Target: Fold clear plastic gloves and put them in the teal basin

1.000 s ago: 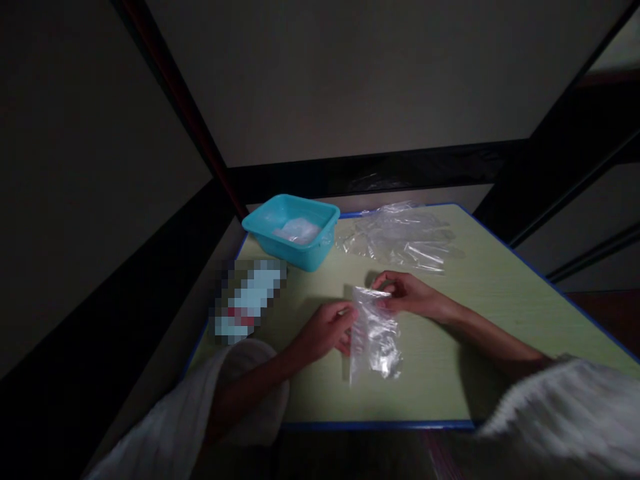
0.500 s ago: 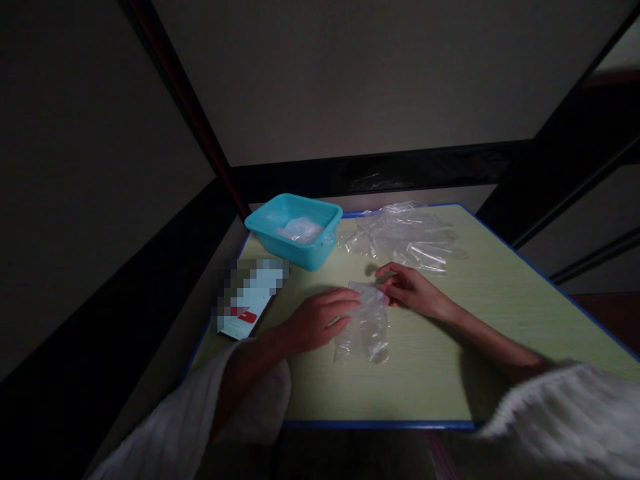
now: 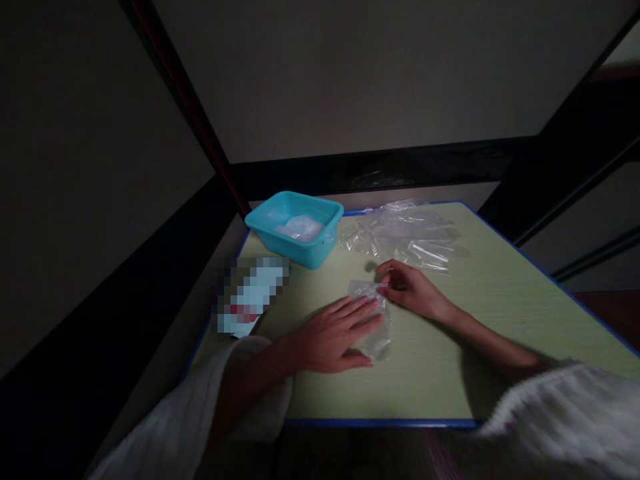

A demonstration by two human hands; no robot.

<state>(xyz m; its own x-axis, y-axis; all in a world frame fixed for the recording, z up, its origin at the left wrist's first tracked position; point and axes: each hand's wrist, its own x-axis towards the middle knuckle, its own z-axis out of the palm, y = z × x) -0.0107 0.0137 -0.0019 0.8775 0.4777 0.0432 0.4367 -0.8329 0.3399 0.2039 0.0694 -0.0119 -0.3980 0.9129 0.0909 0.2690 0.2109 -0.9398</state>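
A clear disposable plastic glove (image 3: 381, 337) lies flat on the table in front of me, partly covered by my left hand (image 3: 336, 333). That hand rests palm down on it, fingers stretched out and slightly spread. At the glove's upper right corner, my right hand (image 3: 404, 288) pinches the edge between thumb and fingertips. Beyond my right hand lies a loose pile of similar clear plastic gloves (image 3: 407, 230).
A turquoise plastic basin (image 3: 305, 252) stands at the back left, with folded whitish clear plastic (image 3: 303, 228) inside. A phone (image 3: 255, 293), blurred out in part, lies at the left edge of the pale table (image 3: 500, 320). Walls rise behind and to the left.
My left hand has slid right and toward me, flattening out over the glove with its fingers spread. My right hand has stayed at the glove's corner.
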